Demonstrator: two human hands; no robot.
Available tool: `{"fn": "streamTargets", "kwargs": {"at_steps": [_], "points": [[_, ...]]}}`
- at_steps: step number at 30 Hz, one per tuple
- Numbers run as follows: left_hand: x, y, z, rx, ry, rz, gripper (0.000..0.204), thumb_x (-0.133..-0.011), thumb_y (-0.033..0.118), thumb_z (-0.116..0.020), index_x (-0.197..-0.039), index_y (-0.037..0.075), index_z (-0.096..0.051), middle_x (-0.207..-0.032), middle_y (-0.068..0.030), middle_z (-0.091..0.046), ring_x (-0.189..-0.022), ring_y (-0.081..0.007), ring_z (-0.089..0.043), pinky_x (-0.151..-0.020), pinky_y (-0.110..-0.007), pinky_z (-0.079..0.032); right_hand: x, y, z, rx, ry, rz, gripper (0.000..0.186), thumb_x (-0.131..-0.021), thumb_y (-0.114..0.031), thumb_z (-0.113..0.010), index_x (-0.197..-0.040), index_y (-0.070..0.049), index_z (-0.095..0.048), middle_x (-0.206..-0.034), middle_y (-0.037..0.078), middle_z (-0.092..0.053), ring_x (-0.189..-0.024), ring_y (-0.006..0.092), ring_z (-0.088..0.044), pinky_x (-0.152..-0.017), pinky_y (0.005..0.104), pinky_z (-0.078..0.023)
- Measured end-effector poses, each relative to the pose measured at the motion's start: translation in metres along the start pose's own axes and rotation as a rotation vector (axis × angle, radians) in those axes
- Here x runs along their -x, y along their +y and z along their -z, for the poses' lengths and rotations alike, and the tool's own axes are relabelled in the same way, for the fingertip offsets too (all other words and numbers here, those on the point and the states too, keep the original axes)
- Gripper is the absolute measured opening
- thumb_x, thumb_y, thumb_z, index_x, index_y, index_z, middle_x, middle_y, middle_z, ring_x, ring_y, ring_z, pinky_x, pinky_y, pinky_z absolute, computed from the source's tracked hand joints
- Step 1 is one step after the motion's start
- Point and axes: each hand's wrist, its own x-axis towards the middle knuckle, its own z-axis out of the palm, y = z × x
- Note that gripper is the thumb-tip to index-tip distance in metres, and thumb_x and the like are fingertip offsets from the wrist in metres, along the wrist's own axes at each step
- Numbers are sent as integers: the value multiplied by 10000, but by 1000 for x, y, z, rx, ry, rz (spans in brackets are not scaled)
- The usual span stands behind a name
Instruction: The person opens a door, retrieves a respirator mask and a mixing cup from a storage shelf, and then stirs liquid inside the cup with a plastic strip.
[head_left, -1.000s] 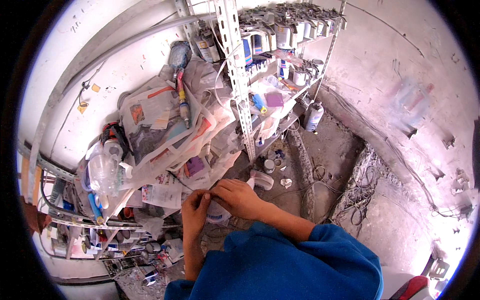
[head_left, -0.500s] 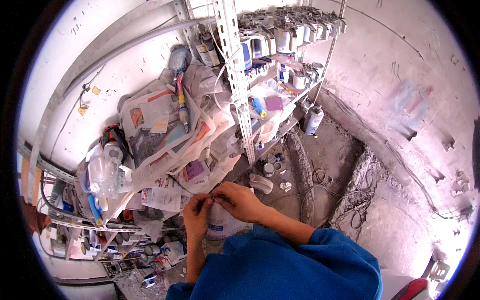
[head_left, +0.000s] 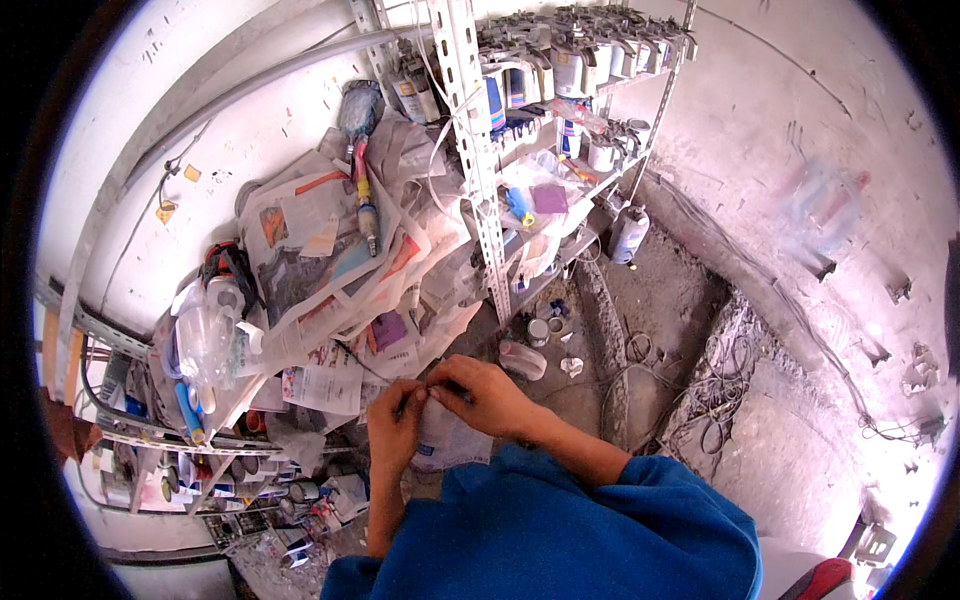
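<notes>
My left hand (head_left: 395, 420) and my right hand (head_left: 465, 395) meet at the lower middle, both with fingers pinched around something too small to make out. Directly below the fingertips is a pale translucent item with blue print (head_left: 450, 445), perhaps a sheet or bag; whether the fingers grip its top edge is unclear. Beyond my hands lie rumpled newspapers (head_left: 330, 250), a purple pad (head_left: 388, 330) and a white cable (head_left: 435, 180).
A slotted metal shelf (head_left: 470, 150) carries several paint cans (head_left: 575, 70). A hose-fitted tool (head_left: 362, 200) lies on the papers. Small tins (head_left: 537, 332), a white bottle (head_left: 628, 235) and coiled cables (head_left: 725, 390) are on the rough floor by the right wall (head_left: 850, 250).
My pinched hands have shifted slightly and stay together. The translucent item below them shows more of its printed face to the right than one second ago.
</notes>
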Motion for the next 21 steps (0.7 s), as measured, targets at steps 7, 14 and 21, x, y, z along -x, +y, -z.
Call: {"fn": "streamTargets", "kwargs": {"at_steps": [7,14,21], "points": [[-3,-1,-3,-55,1,-12,225,-958,211,-545,-894,1,-592,-713,-131,-579,-640,-185,-518,-614,-331,-418,0,-4,2,-12,6,-13,147,-867,-82,-643,-996,-19,-609,-878,144,-611,-794,303,-627,-695,371,-504],[-2,-2,-11,-207,80,-80,351,-992,296,-495,-812,-2,-541,-690,-203,-545,-608,-356,-528,-565,-407,-396,-1,-2,-2,-59,-17,-42,154,-863,-90,-638,-996,-16,-611,-869,142,-615,-778,269,-626,-690,358,-501],[1,-3,-15,-221,161,-88,377,-1001,311,-479,-790,3,-533,-627,-193,-513,-557,-373,-522,-525,-413,-375,-3,-6,-8,-128,-70,-163,173,-878,-152,-619,-981,-16,-593,-825,153,-602,-756,287,-602,-685,380,-488]]}}
